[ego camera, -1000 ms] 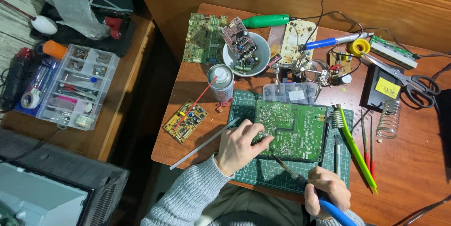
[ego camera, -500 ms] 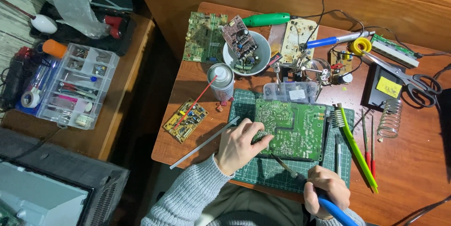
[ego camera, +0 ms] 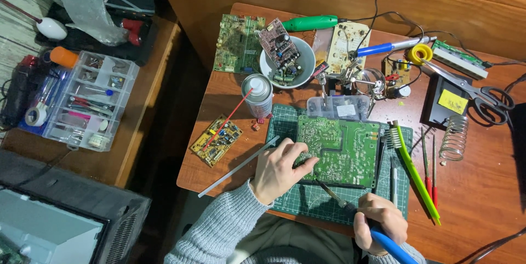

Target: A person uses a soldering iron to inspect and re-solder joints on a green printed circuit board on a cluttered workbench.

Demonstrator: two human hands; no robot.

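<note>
Head view: my left hand flat, pinning green circuit board; right hand gripping soldering iron. Best keep board steady, tip touch brief.

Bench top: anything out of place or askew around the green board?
A circuit board sits propped at a tilt in the white bowl. Small red parts lie loose beside the spray can. The green board lies flat on the mat.

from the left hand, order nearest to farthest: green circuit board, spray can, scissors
1. Green circuit board: under the left hand fingers, on the mat.
2. Spray can: just beyond the hand, upright.
3. Scissors: far right side of the table.
</note>
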